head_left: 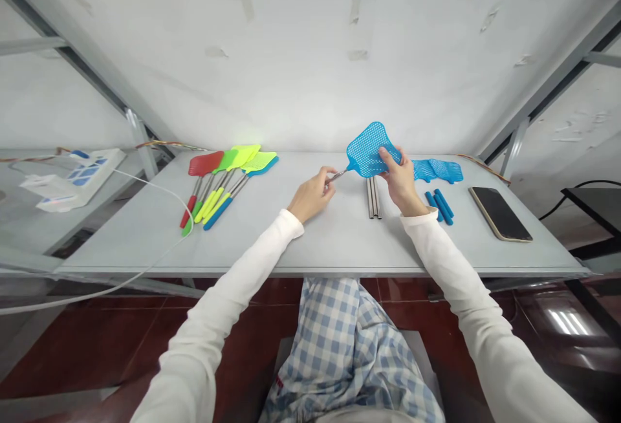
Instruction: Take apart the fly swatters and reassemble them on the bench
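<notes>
My right hand (402,180) grips a blue perforated fly swatter head (367,149) by its right edge, above the table. A thin metal rod (337,176) meets the neck of that head, and my left hand (313,195) pinches the rod between thumb and fingers. Several metal tubes (373,200) lie side by side below the blue head. To the right of my right hand are more blue swatter heads (445,171), and nearer the front edge several blue handle grips (442,206).
Several assembled fly swatters (226,180) in red, green, yellow and blue lie fanned out at the left of the grey table (272,255). A phone (501,214) lies at the right. On the far left, a white power strip (87,180) has a cable (160,191) crossing the table corner.
</notes>
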Demonstrator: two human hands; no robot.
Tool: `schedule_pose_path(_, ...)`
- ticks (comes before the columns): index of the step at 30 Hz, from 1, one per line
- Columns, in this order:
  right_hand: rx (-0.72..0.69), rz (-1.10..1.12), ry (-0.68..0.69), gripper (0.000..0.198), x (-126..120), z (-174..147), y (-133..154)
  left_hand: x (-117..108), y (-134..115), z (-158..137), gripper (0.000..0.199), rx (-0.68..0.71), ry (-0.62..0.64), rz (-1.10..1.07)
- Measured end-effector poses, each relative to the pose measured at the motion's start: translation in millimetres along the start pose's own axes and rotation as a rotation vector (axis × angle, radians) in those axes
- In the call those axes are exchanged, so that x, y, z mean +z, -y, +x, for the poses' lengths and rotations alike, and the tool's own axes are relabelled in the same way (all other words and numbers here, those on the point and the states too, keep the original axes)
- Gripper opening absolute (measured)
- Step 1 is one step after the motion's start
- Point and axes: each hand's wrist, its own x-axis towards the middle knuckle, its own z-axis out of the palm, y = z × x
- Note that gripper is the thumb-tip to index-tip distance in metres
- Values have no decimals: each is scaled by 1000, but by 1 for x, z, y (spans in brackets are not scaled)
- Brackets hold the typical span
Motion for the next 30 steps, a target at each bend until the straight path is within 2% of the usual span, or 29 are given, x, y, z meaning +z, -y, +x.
schedule_pose_path(3,-75,-24,-51,44,-1,0,4,5,-14,19,29,12,43,-207)
schedule_pose_path(5,-116,-58,-88,43,-3,0,10,8,-22,28,27,36,59,-249)
schedule_pose_path(11,-52,-43,-86,44,-8,2,15,11,-33,37,27,107,87,-195)
schedule_pose_path(13,-28,-55,-67,43,-16,5,14,10,-30,33,29,134,117,-150)
schedule_pose_path(14,-26,-71,-100,42,-25,7,17,9,-26,30,30,130,133,-111)
schedule_pose_path(16,-52,-100,-280,35,-59,14,28,2,-10,19,29,59,161,-3)
schedule_pose_path(18,-125,-60,-652,23,-105,20,47,-9,14,3,27,-94,162,122)
schedule_pose_path(19,-164,-55,-734,17,-128,22,56,-15,25,-4,27,-159,143,172)
schedule_pose_path(20,-199,-64,-745,16,-148,22,63,-20,35,-11,27,-199,105,214)
schedule_pose_path(21,-209,-101,-668,19,-163,20,68,-24,41,-15,28,-210,65,226)
schedule_pose_path(23,-170,-161,-539,24,-174,17,66,-29,41,-17,28,-164,13,160)
schedule_pose_path(25,-104,-215,-434,25,-163,17,54,-27,26,-11,27,-102,-39,21)
schedule_pose_path(27,-33,-293,-413,26,-145,24,38,-23,6,0,27,-81,-66,-192)
schedule_pose_path(30,75,-461,-391,35,-125,47,22,-18,-20,21,31,-157,-114,-646)
